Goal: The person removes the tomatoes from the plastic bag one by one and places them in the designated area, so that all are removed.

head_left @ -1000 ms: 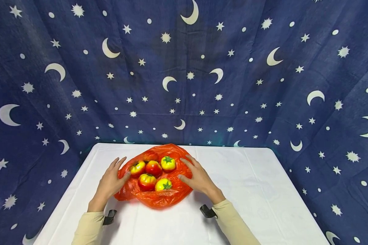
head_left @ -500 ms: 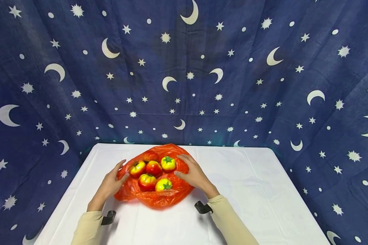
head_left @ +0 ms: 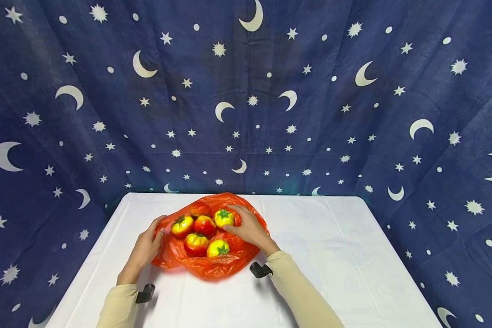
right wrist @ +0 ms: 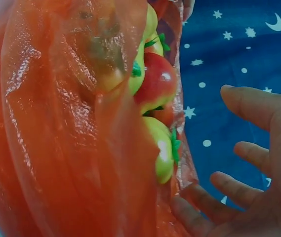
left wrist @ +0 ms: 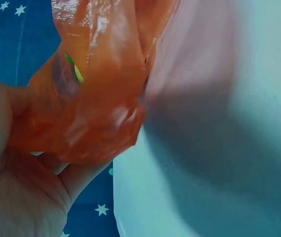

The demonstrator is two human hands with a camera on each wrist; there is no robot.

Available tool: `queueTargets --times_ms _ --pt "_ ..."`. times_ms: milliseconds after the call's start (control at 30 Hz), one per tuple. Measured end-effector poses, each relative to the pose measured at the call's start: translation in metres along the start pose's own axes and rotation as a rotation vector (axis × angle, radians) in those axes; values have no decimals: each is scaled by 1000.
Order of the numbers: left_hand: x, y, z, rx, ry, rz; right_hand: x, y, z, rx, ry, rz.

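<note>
A crinkled red plastic bag [head_left: 213, 269] lies spread with its mouth up, several red and yellow tomatoes [head_left: 196, 245] with green tops inside. My left hand [head_left: 144, 249] holds the bag's left edge; in the left wrist view thumb and fingers lie on either side of the film. Over the bag's right part reaches my right hand [head_left: 251, 228], thumb beside the back yellow tomato [head_left: 223, 218]. In the right wrist view its fingers [right wrist: 234, 190] are spread and relaxed, apart from the tomatoes. Another yellow tomato [head_left: 218, 248] lies at the front of the bag.
The bag rests on a white-covered table [head_left: 320, 255]. Behind and beside the table hangs a dark blue curtain [head_left: 246, 114] with moons and stars. A black wrist device [head_left: 145, 294] sits under each forearm.
My right hand has moved left, from the bag's right edge to over its inside near the back yellow tomato. The left fingers have drawn in onto the bag's left edge.
</note>
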State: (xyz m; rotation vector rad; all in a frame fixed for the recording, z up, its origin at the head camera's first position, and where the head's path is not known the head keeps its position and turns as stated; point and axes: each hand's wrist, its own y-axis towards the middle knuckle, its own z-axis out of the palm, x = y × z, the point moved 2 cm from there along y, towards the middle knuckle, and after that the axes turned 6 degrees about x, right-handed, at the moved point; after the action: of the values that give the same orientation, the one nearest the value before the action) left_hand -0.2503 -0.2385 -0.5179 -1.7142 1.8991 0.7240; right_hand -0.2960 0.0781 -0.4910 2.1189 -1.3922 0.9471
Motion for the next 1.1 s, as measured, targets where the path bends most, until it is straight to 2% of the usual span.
queueTargets --times_ms 167,467,733,900,1100 --pt "4 0 2 -21 -2 2 -4 8 8 -2 12 18" --pt "7 2 6 -106 -9 27 -12 16 17 -3 48 58" --pt "6 3 6 -160 22 98 -16 24 19 0 24 68" --pt "6 5 6 -143 11 89 -18 27 20 1 26 78" --pt "4 8 6 -88 -15 26 -20 31 23 12 27 63"
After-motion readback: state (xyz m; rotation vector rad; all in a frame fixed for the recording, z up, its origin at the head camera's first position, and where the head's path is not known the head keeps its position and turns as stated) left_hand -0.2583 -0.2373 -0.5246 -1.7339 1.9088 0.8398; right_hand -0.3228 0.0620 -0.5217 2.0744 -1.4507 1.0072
